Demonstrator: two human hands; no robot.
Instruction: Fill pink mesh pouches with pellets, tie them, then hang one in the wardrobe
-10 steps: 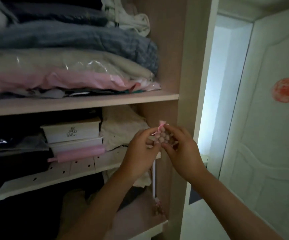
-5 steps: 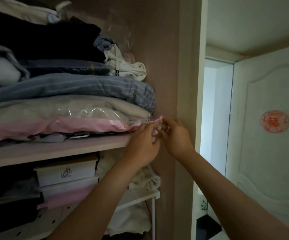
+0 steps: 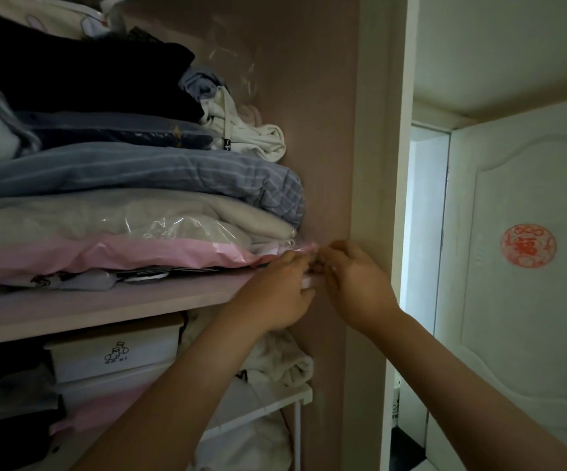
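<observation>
Both hands meet at the right end of the shelf [image 3: 105,300], just beside the wardrobe wall [image 3: 326,147]. The left hand [image 3: 282,290] and the right hand [image 3: 353,283] have the fingers curled toward each other, and they pinch the pouch [image 3: 310,248] between them. Only a small pink tip of the pouch shows above the fingers; the rest is hidden, so the pellets cannot be seen. The pouch is at the level of the shelf edge, touching or very near the wall; which one, I cannot tell. On the shelf lies a stack of folded clothes [image 3: 139,171], with a pink bag [image 3: 105,253] at the bottom. Under the shelf stands a white box [image 3: 115,348]. Right of the shelf is a white door [image 3: 530,334] with a red sticker [image 3: 528,245].
</observation>
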